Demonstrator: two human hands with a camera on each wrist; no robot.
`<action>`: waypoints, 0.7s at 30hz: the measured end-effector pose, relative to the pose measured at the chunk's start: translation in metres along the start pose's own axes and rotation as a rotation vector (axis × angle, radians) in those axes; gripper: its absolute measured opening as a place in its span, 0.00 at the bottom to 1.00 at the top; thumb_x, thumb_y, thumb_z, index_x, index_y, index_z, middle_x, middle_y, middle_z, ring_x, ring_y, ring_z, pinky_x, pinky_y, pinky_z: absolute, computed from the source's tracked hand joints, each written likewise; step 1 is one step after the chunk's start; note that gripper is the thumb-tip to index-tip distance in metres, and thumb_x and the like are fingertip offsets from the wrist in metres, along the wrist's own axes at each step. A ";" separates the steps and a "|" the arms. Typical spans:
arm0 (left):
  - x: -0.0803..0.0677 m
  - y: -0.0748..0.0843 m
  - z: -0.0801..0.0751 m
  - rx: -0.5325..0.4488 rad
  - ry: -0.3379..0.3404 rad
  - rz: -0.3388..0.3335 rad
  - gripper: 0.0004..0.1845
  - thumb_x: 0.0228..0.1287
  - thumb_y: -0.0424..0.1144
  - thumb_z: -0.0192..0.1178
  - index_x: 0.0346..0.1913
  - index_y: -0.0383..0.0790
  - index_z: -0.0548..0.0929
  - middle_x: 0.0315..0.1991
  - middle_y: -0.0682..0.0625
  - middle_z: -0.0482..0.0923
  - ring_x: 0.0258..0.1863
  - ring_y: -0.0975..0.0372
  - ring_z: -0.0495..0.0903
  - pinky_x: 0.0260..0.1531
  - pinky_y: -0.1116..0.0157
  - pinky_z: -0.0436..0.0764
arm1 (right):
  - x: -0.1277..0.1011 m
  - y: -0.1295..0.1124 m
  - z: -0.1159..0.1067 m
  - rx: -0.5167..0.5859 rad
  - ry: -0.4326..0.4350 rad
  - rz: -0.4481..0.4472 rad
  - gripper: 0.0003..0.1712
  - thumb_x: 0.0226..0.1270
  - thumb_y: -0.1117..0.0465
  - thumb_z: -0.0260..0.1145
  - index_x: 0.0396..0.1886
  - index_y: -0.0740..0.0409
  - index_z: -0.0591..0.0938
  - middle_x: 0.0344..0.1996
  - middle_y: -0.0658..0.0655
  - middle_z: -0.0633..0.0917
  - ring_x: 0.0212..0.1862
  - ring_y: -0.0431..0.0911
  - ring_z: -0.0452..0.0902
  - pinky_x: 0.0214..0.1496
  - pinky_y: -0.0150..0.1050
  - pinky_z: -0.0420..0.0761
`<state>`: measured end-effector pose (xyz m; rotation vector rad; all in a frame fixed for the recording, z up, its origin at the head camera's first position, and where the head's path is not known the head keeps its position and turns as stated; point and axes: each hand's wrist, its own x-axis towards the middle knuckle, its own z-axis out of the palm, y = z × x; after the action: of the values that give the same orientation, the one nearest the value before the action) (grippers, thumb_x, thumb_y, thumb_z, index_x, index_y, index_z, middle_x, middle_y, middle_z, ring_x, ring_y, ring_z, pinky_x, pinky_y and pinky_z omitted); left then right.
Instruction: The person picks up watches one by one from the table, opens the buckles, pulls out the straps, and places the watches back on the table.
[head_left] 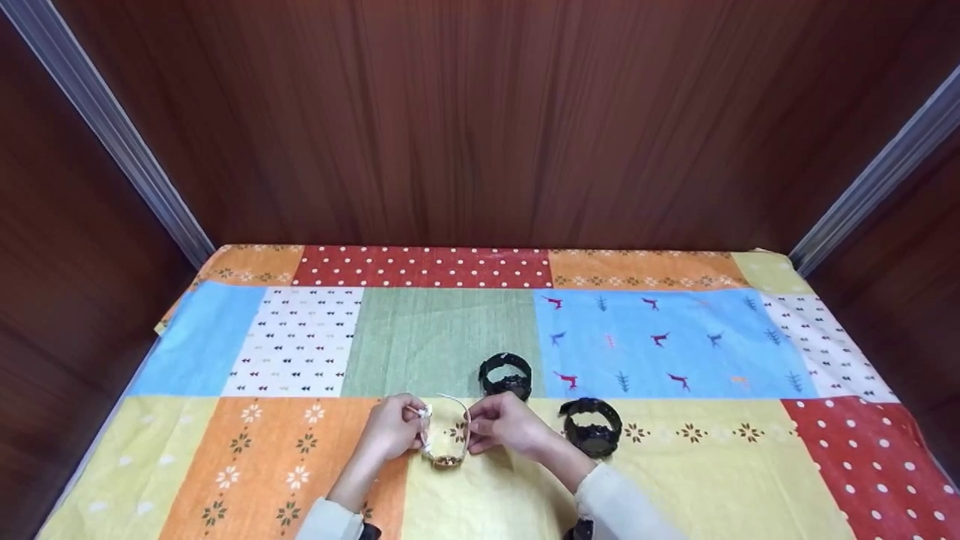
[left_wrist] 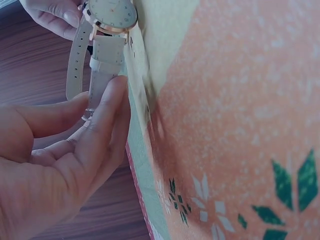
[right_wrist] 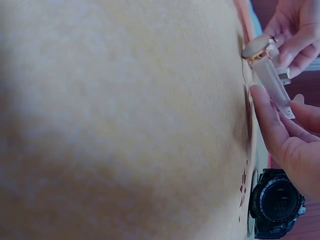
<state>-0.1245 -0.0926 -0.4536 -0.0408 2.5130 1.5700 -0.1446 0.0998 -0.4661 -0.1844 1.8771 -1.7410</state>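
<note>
While both hands meet at the near edge of the worktop [head_left: 675,480], we log a white-strapped wristwatch [head_left: 447,439] held between them, its rose-gold case low over the patchwork cloth [head_left: 420,337]. Our left hand [head_left: 390,433] pinches one strap end between thumb and fingers; our right hand [head_left: 506,426] pinches the other strap, fingers curled on it. Two black digital watches sit apart from the work: one [head_left: 506,375] just behind the right hand, the other [head_left: 592,426] just beside the right wrist. Risk, as we judge it: both grips are fingertip pinches on thin, smooth strap, so a slip on either side could drop the case face-down on the cloth; a pull from the two hands at different angles could twist the strap at the lugs; and the right wrist is near enough to the nearer black watch to nudge it if the hand swings outward. View notes: the head camera gives the layout and all three watches but no strap detail. The left wrist camera shows the dial [left_wrist: 111,12], the punched holes and the strap [left_wrist: 104,70] lying along the left fingers [left_wrist: 107,117]. The right wrist camera shows the case [right_wrist: 257,49] edge-on and the display of a black watch [right_wrist: 276,202], which the left wrist view lacks.
</note>
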 end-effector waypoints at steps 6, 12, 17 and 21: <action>0.001 -0.001 0.001 0.035 -0.005 -0.010 0.07 0.54 0.22 0.57 0.37 0.25 0.77 0.23 0.46 0.73 0.14 0.63 0.73 0.18 0.65 0.79 | 0.001 0.002 -0.001 -0.005 -0.006 -0.031 0.13 0.58 0.78 0.55 0.44 0.81 0.72 0.30 0.69 0.80 0.30 0.56 0.81 0.37 0.45 0.81; 0.002 -0.002 0.002 0.040 0.004 -0.019 0.08 0.56 0.22 0.54 0.40 0.24 0.76 0.24 0.46 0.74 0.16 0.64 0.74 0.18 0.66 0.78 | 0.001 0.004 -0.003 0.001 -0.012 -0.060 0.15 0.59 0.79 0.54 0.47 0.84 0.69 0.32 0.73 0.80 0.32 0.57 0.81 0.38 0.45 0.81; 0.002 -0.002 0.001 0.025 0.002 -0.018 0.09 0.56 0.21 0.53 0.41 0.22 0.75 0.25 0.45 0.75 0.17 0.62 0.75 0.19 0.65 0.79 | 0.000 0.005 -0.003 0.003 -0.011 -0.062 0.14 0.59 0.78 0.55 0.45 0.84 0.71 0.33 0.74 0.80 0.33 0.57 0.81 0.38 0.45 0.81; 0.001 -0.002 -0.001 0.020 0.009 -0.019 0.11 0.55 0.20 0.50 0.42 0.22 0.75 0.25 0.44 0.75 0.17 0.61 0.75 0.20 0.65 0.79 | -0.001 0.004 -0.005 0.006 -0.008 -0.053 0.13 0.59 0.78 0.55 0.44 0.82 0.72 0.33 0.72 0.81 0.33 0.56 0.81 0.38 0.45 0.80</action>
<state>-0.1255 -0.0937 -0.4549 -0.0690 2.5275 1.5404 -0.1446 0.1051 -0.4696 -0.2406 1.8769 -1.7781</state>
